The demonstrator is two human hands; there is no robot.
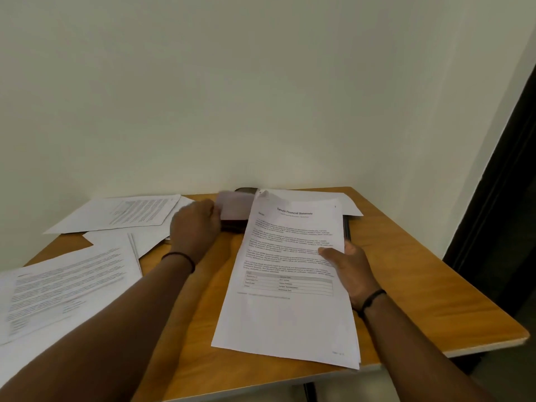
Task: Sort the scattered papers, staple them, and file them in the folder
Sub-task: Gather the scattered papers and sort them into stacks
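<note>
You are holding a stack of papers (287, 274) near the right edge of the bench (420, 271) with your right hand (351, 268), thumb pinching the top sheet, headed as a financial statement. Your left hand (197, 224) is reaching toward the far edge of the bench and gripping a blurred pale item (235, 203); whether it is a stapler cannot be told. A dark flat object (232, 224), possibly the folder, is lying beneath that hand and under the stack's far end.

Judged progress: sorting is partly done. One set is gathered in your right hand. Loose papers (66, 285) are still lying across the left side of the bench, with more sheets (130, 211) at the far left corner. Stapling and filing are apparently remaining.
</note>
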